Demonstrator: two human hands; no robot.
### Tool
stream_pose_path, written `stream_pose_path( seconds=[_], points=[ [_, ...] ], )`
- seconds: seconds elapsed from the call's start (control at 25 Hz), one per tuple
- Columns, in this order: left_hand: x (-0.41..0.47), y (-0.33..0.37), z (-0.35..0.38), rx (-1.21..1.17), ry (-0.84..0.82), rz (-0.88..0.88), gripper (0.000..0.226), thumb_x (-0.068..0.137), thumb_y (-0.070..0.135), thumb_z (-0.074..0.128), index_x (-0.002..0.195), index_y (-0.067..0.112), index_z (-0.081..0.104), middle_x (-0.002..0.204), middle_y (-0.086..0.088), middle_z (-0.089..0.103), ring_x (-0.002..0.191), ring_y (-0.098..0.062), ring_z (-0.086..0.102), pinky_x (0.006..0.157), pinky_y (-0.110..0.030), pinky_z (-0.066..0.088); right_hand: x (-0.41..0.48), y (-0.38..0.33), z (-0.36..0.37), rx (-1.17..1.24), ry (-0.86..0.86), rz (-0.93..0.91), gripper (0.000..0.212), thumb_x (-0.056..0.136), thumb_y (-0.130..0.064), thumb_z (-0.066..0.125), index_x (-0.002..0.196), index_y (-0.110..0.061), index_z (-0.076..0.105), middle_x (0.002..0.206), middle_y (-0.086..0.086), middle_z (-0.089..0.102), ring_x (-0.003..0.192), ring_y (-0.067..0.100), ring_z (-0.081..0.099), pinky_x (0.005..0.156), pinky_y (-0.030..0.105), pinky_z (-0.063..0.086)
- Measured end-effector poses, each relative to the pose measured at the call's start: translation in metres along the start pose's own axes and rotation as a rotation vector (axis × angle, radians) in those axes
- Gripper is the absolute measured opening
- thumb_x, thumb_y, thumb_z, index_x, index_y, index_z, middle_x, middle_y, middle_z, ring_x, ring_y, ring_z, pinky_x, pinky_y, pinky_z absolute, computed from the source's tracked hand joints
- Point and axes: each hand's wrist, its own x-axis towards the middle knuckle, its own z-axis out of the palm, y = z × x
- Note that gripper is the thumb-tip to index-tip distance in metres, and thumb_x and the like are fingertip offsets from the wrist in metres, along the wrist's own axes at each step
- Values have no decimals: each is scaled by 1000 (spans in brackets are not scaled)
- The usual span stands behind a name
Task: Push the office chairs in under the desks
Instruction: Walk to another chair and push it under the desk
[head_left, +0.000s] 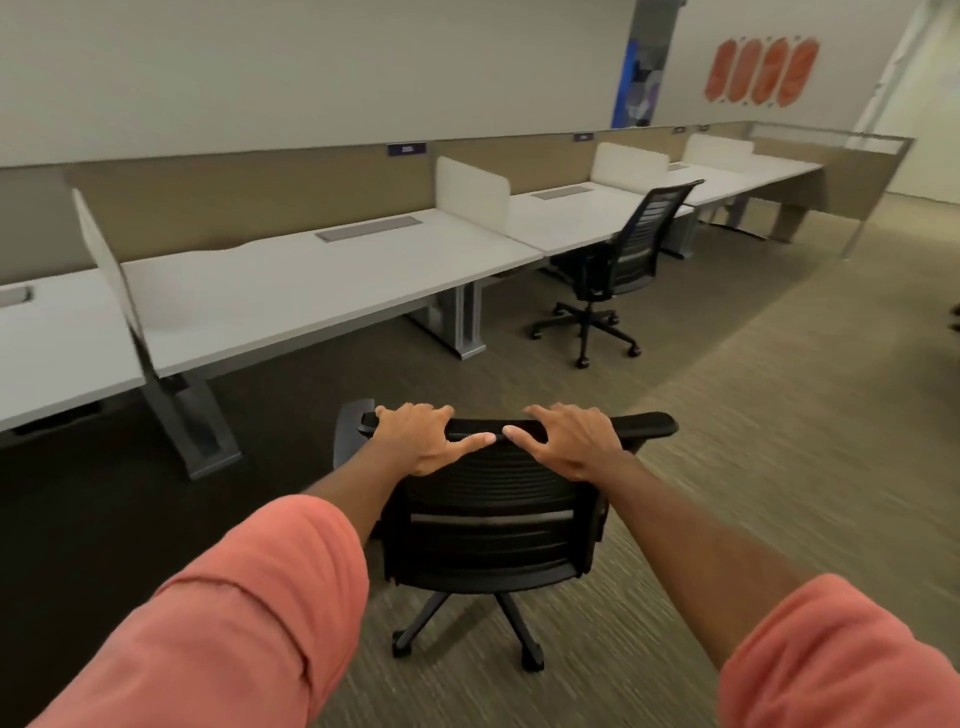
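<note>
Had fingers (410, 413) of the left hand (421, 439) and right hand (574, 441) curled over the near office chair (493, 519) backrest top, still out on carpet short of the white desk (291, 291), with the second chair (623, 249) not fully tucked either, so basically nothing done yet.

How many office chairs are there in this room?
2 clearly in view: the near chair, held at its backrest top by both hands, and the far chair at a desk. A dark shape at the right edge may be another.
</note>
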Motion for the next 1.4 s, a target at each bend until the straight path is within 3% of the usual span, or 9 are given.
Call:
stream_pose_path(
  seconds=[0.08,0.16,0.28,0.36,0.52,0.96,1.24,1.4],
  points=[
    [5,-2,-1,13,-26,-11,127,55,102,-1,139,21,48,132,-11,59,125,-32,52,103,-68,27,5,4,1,18,1,-28,96,76,-90,3,108,-25,64,95,1,67,89,20,62,75,39,43],
    [14,0,1,15,-27,-18,124,55,104,1,132,22,54,120,-9,65,114,-30,58,100,-64,34,11,14,6,41,46,-66,95,71,-94,1,90,-25,63,82,-3,63,77,16,59,70,37,42],
    [24,-7,1,-32,-34,55,115,59,103,5,117,22,62,90,3,63,84,-18,59,83,-45,47,19,16,11,54,139,-102,89,70,-96,2,76,-26,58,67,-6,57,64,13,55,64,35,43],
    [34,-6,1,-46,-49,62,111,61,102,6,120,25,60,91,4,63,83,-16,57,80,-43,47,29,22,10,60,171,-121,87,71,-96,2,72,-27,56,63,-7,55,59,11,53,61,33,40],
    [48,-1,2,-31,8,15,109,61,102,5,120,29,60,97,1,66,91,-21,61,85,-45,48,47,36,7,40,186,-172,91,72,-94,1,73,-24,59,60,-6,55,57,11,53,61,32,38],
    [114,-9,0,-61,135,-47,98,60,101,3,95,31,61,73,13,57,74,-11,57,76,-39,44,145,64,22,34,228,-270,87,76,-93,4,72,-25,59,60,-7,54,58,12,53,61,33,40],
    [175,-30,-4,-43,223,-91,87,63,100,4,82,33,56,71,11,58,71,-13,57,69,-36,38,225,76,22,47,255,-340,88,76,-92,4,78,-26,63,67,-7,60,63,12,56,58,31,33],
    [212,-39,-8,-40,231,-144,88,63,99,2,79,30,54,74,8,60,73,-16,57,71,-38,41,277,84,23,52,242,-404,87,77,-92,4,81,-28,63,69,-8,61,64,12,56,58,31,32]
  ],
)
